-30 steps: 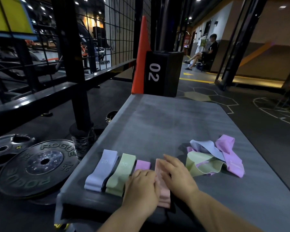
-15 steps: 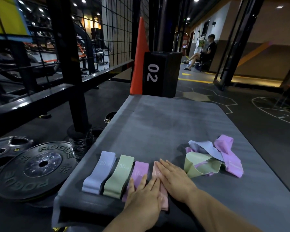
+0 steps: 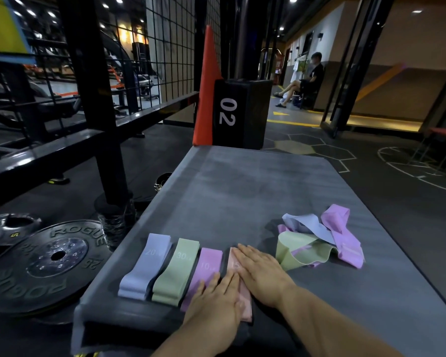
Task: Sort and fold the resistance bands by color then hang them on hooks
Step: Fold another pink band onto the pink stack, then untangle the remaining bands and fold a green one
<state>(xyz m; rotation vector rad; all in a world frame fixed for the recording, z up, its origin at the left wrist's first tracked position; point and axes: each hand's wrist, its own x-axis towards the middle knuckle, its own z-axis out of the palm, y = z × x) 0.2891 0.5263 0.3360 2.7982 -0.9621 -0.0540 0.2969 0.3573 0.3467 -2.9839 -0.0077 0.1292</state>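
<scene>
Folded bands lie side by side at the near edge of the grey padded bench (image 3: 242,191): a lavender band (image 3: 146,266), a green band (image 3: 177,270), a purple band (image 3: 206,266) and a peach band (image 3: 236,264). My left hand (image 3: 215,302) lies flat, fingers straight, over the near ends of the purple and peach bands. My right hand (image 3: 262,273) presses flat on the peach band's right side. To the right sits a loose tangle of bands (image 3: 319,240) in lavender, green and purple.
Black weight plates (image 3: 39,264) lie on the floor left of the bench, beside a black rack post (image 3: 98,119). A black box marked 02 (image 3: 238,114) and an orange cone (image 3: 205,91) stand past the bench's far end. A person sits far back right.
My left hand has slid back toward me, uncovering the purple band. My right hand has flattened and stayed on the peach band. The camera view has shifted slightly.
</scene>
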